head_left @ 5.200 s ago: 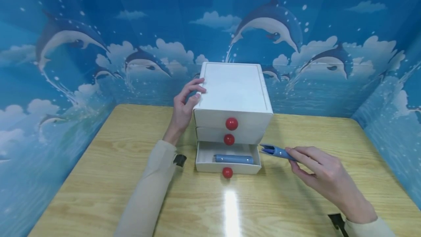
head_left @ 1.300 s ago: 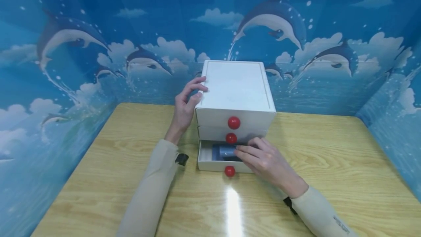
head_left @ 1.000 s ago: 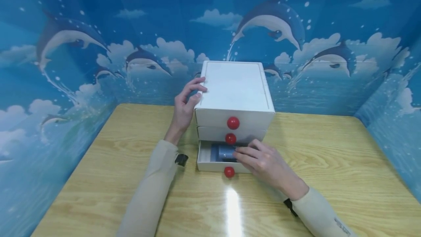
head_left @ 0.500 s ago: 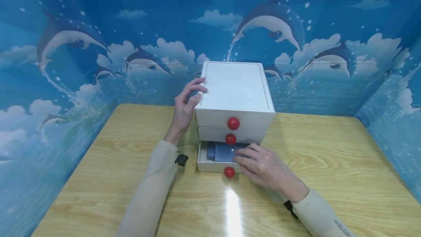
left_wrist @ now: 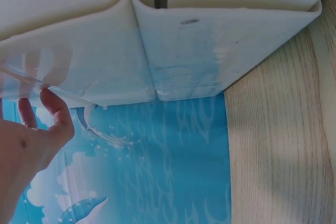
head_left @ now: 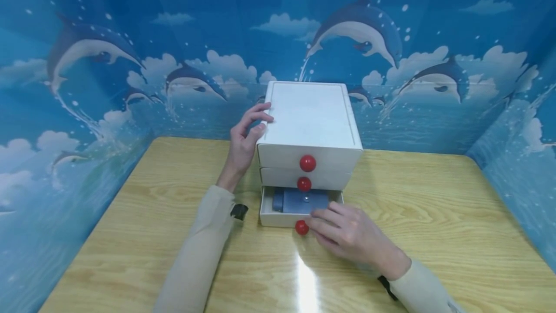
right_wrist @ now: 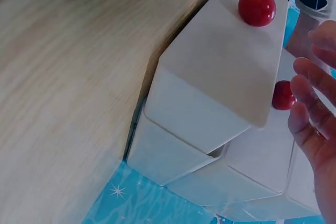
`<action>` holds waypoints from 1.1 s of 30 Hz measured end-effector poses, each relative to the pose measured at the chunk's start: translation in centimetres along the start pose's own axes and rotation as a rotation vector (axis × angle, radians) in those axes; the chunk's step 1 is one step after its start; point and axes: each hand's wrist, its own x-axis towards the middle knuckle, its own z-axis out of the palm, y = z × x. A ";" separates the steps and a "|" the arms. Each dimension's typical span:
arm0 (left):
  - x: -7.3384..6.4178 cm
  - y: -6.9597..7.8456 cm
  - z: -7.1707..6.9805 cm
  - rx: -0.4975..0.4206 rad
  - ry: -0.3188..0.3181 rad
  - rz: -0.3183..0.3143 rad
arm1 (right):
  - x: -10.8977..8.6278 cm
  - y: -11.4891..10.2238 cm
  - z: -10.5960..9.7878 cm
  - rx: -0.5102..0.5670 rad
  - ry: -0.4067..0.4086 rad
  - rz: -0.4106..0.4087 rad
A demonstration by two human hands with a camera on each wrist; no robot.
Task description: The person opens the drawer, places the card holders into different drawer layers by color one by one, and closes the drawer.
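A small white drawer cabinet (head_left: 310,115) stands on the table, its bottom drawer (head_left: 278,220) pulled out. Inside the drawer lies a blue snap-button pouch (head_left: 295,204); a narrower blue piece (head_left: 277,200) shows at its left end. My left hand (head_left: 243,141) rests against the cabinet's upper left edge; the left wrist view shows its fingertips at the white side wall. At the drawer's front my right hand (head_left: 352,233) holds nothing, its fingers loosely bent beside the red knob (head_left: 301,227). In the right wrist view its fingers are apart from the drawer front.
Two upper drawers with red knobs (head_left: 308,163) are closed. The wooden table (head_left: 182,168) reaches back to a dolphin-printed blue backdrop (head_left: 208,23), which also rises at both sides.
My right hand first brought a blue roll from the right into the drawer. It has since let go and drawn back toward the drawer's front. My left hand stays at the cabinet.
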 end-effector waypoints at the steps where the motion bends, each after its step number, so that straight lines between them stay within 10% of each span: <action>1: 0.0 0.0 0.0 0.000 0.000 0.003 | 0.0 -0.1 0.0 -0.002 0.004 -0.009; 33: 0.0 0.0 0.0 -0.003 -0.001 -0.005 | 0.6 -2.0 1.0 -0.142 -0.226 -0.026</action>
